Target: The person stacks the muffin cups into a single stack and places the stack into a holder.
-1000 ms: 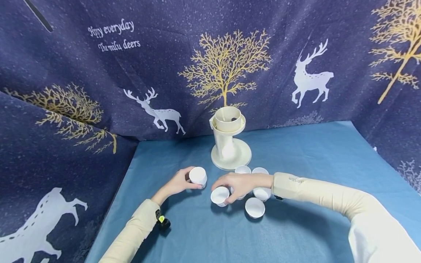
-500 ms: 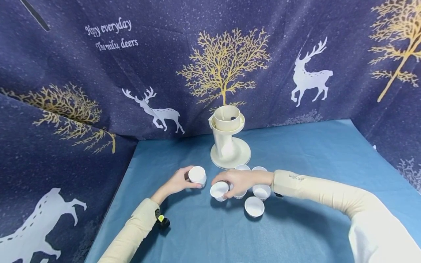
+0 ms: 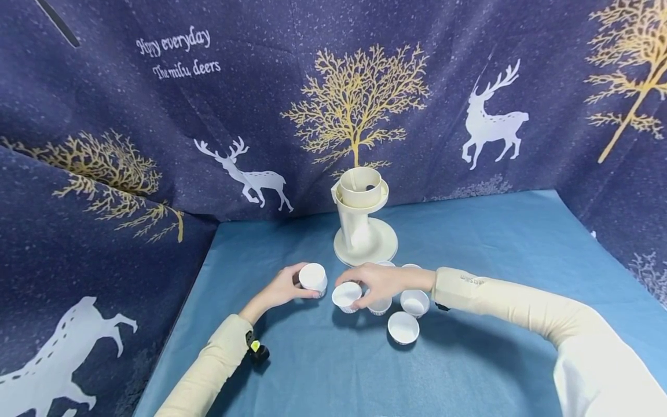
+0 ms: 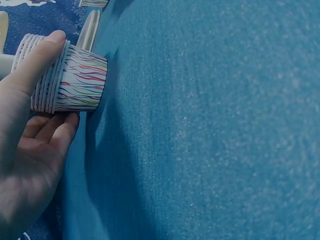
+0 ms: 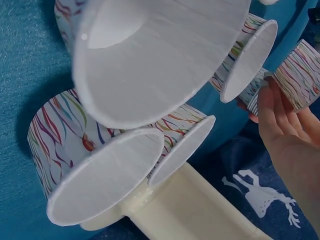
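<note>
My left hand (image 3: 285, 286) grips a stack of nested paper cups (image 4: 82, 80), white with coloured wavy lines, thumb across the rims and fingers beneath. In the head view the stack (image 3: 312, 278) is left of centre, just above the blue cloth. Close on its right, my right hand (image 3: 377, 280) holds a paper cup (image 3: 346, 294) of the same kind between thumb and fingers, mouth up. The two hands are apart. The right wrist view shows the right hand (image 5: 287, 130) round its patterned cup (image 5: 301, 77). Whether more cups sit inside that one, I cannot tell.
Several more paper cups stand near my right forearm, among them a front cup (image 3: 403, 328), a cup beside it (image 3: 415, 303) and one under the hand (image 3: 379, 305). Behind them rises a cream stand (image 3: 356, 229) with a ring-shaped holder. A patterned curtain (image 3: 250, 116) backs the table.
My right hand has moved slightly away from me with its cup, bringing it nearly level with the stack. The left hand has stayed almost still.
</note>
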`<action>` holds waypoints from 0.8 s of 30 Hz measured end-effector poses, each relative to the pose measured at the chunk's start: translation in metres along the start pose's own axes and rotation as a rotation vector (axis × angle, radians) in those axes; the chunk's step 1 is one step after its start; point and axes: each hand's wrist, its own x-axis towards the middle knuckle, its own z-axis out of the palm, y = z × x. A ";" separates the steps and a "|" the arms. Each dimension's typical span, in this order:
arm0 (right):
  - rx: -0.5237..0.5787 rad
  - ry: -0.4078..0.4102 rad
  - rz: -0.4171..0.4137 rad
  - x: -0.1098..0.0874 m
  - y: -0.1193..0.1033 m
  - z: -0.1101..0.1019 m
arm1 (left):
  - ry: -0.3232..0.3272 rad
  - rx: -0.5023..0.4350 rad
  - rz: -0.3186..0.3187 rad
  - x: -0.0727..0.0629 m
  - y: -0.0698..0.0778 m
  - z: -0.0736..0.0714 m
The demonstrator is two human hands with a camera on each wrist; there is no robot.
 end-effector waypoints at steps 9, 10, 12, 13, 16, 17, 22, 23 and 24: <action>-0.019 0.042 -0.005 0.000 0.001 -0.001 | 0.002 -0.017 0.002 0.000 -0.001 0.000; -0.019 0.048 -0.008 0.000 0.001 -0.001 | 0.003 -0.017 0.001 0.000 -0.001 0.001; -0.013 0.057 -0.011 0.001 0.000 -0.003 | 0.004 -0.012 0.000 0.000 -0.001 0.001; -0.008 0.061 -0.011 0.001 0.000 -0.004 | 0.004 -0.011 0.000 0.000 -0.001 0.001; -0.009 0.070 -0.008 0.001 -0.001 -0.006 | 0.006 -0.011 0.001 0.000 -0.001 0.001; -0.010 0.070 -0.003 0.001 -0.001 -0.006 | 0.006 -0.011 0.001 0.000 -0.001 0.001; -0.024 0.078 0.007 0.002 -0.003 -0.008 | 0.006 -0.023 -0.003 0.000 0.000 0.001; -0.026 0.079 0.010 0.002 -0.003 -0.008 | 0.005 -0.026 -0.003 0.000 0.000 0.001; -0.027 0.081 0.011 0.003 -0.004 -0.008 | 0.005 -0.027 -0.003 0.000 0.000 0.001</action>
